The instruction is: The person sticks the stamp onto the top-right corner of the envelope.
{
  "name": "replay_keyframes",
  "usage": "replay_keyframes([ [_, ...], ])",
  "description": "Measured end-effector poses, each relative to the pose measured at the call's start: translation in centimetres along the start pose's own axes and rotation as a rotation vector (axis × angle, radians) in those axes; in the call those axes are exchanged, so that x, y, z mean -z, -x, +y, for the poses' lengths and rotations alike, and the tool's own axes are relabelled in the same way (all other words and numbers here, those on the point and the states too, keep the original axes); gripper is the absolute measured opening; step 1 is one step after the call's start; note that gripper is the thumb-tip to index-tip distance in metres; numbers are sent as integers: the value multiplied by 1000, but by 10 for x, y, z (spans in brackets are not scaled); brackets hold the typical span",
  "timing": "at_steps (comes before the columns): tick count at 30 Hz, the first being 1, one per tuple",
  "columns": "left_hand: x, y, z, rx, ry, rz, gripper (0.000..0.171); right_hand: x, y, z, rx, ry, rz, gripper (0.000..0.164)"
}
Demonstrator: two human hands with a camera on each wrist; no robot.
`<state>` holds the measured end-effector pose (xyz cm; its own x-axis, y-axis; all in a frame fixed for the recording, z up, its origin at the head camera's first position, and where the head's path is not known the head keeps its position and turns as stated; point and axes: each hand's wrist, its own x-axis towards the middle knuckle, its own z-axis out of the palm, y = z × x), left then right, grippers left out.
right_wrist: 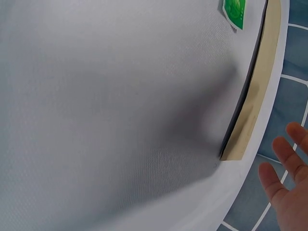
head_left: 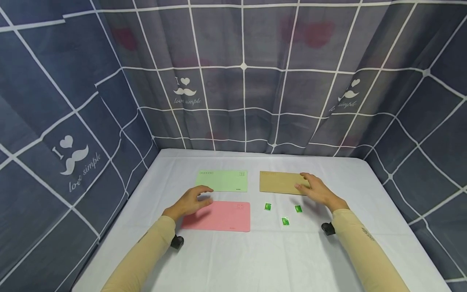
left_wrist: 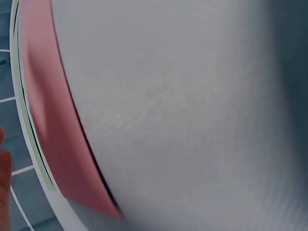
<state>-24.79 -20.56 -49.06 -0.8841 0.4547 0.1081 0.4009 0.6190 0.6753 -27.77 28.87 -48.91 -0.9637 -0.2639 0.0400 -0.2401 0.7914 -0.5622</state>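
Observation:
In the head view my left hand [head_left: 191,201] hovers over the upper left corner of a pink envelope [head_left: 222,217], its fingers relaxed and holding nothing. Behind it lies a green envelope [head_left: 224,180], its lower left part overlapped by the fingertips. My right hand [head_left: 317,189] reaches over the right end of a brown envelope [head_left: 279,182], thumb and fingers spread with nothing between them. Three small green stamps lie in front of the brown envelope: one on the left [head_left: 268,207], one on the right [head_left: 298,209] and one nearer [head_left: 285,221].
A white cloth [head_left: 233,259] covers the table. Dark blue checked curtains [head_left: 226,89] hang behind it and along both sides. Each wrist carries a small black camera, such as the right one [head_left: 328,228].

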Motion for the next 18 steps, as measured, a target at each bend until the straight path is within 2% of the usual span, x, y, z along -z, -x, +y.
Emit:
replay_keyframes([
  [6, -1, 1, 0, -22, 8, -9, 44, -2, 0, -1, 2, -14, -4, 67],
  [18, -3, 0, -1, 26, 34, -49, 40, -1, 0, -8, -21, -40, -48, 72],
])
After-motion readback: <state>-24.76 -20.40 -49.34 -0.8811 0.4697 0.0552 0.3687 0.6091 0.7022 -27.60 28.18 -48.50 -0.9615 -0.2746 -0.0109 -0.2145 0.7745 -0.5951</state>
